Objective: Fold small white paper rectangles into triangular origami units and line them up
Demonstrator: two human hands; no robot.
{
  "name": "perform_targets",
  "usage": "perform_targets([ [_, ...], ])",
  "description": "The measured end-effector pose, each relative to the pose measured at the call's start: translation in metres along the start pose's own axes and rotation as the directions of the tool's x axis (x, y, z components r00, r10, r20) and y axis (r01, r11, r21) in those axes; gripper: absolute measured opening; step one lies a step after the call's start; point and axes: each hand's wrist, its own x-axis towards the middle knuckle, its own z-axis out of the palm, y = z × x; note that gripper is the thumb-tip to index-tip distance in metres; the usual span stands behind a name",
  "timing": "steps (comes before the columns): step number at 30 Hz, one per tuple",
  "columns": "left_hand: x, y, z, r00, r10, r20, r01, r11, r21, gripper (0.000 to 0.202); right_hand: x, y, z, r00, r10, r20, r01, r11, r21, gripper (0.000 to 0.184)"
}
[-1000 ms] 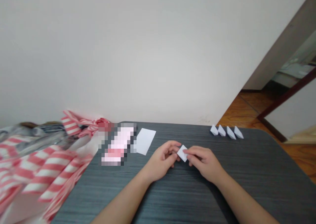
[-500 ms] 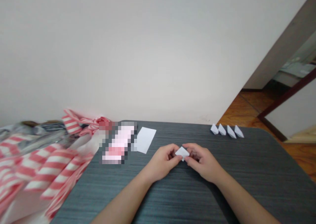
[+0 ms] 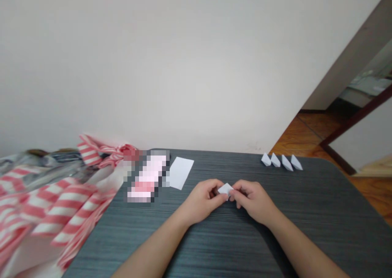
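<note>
So, the tally as it stands: four folded paper pieces [image 3: 281, 162] are already lined up along the far edge of the dark wood-grain table [image 3: 324, 200], all pointy and boat-like. A flat white paper sheet [image 3: 181, 173] lies unfolded further along that edge, just beside a pixelated pink-and-white object [image 3: 147, 178] that's too blurred to identify. The one in progress is a small white folded paper piece [image 3: 226, 189], held near the middle of the table. Only a pale pointed corner shows, so I can't tell how many folds it has. The left hand [image 3: 202, 200] and right hand [image 3: 254, 200] are close together, both pinching it between their fingers, and the paper's rest is hidden. A heap of red-and-white striped cloth [image 3: 58, 204] sits off to the left.
</note>
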Motion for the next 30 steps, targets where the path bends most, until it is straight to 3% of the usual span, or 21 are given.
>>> perform_targets([
  [9,0.0003,-0.0004,-0.0007,0.999,0.032,0.002,-0.032,0.99,0.135,0.02,-0.0003,-0.0011,0.0007,0.998,-0.062,0.018,0.063,0.996,-0.058,0.02],
  [18,0.0001,0.0015,-0.0016,1.0,0.025,-0.008,-0.023,0.983,0.18,0.019,-0.0012,-0.0037,-0.0004,0.998,-0.027,0.051,0.029,0.998,-0.057,0.028],
  [26,0.001,-0.0006,-0.0002,0.998,0.052,0.045,-0.061,0.975,0.214,0.026,0.0008,-0.0061,-0.0015,0.989,-0.145,0.015,0.146,0.983,-0.109,0.016],
  [30,0.0013,0.0017,-0.001,0.996,0.07,0.063,-0.085,0.96,0.268,0.026,0.0006,-0.0078,-0.0014,0.99,-0.139,0.014,0.14,0.983,-0.116,0.023],
])
